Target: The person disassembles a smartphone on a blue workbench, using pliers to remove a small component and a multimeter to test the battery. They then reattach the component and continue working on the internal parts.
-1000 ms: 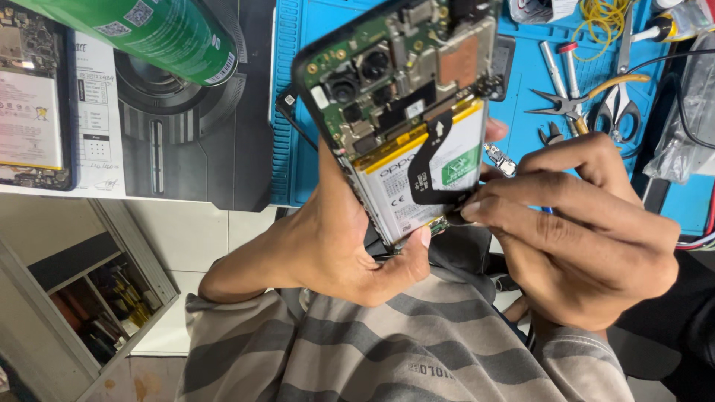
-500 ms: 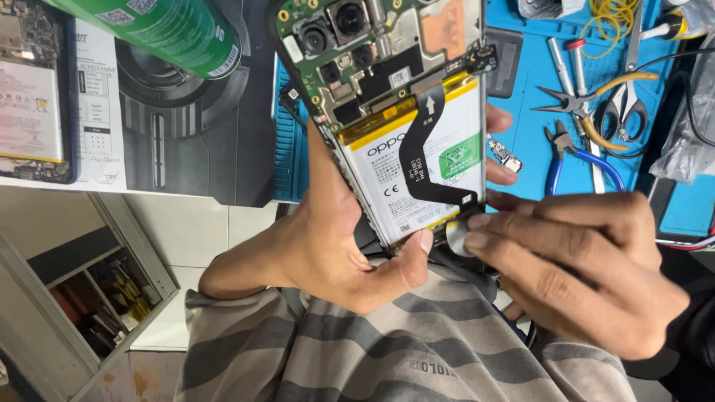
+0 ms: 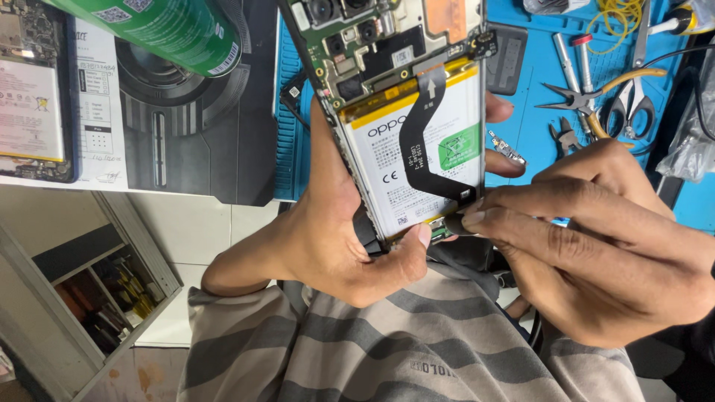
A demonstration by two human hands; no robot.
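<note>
My left hand (image 3: 335, 238) grips an opened smartphone (image 3: 402, 112) with its back cover off. Its green circuit board, camera modules, white battery (image 3: 387, 171) and a black flex cable (image 3: 428, 145) all show. The left thumb presses the phone's lower edge. My right hand (image 3: 603, 246) pinches a small dark part (image 3: 456, 222) at the phone's bottom right corner, where the flex cable ends. What the fingertips hold is mostly hidden. I wear a grey striped shirt (image 3: 372, 342).
A blue work mat (image 3: 536, 112) carries pliers (image 3: 596, 100), screwdrivers, scissors and a small loose board (image 3: 506, 149). A green spray can (image 3: 164, 30) lies at top left over a dark mat. Another opened phone (image 3: 30, 97) sits far left. A shelf with tools (image 3: 104, 298) is lower left.
The phone has turned more upright and come closer to the camera. My right hand's fingertips have moved onto its bottom right corner.
</note>
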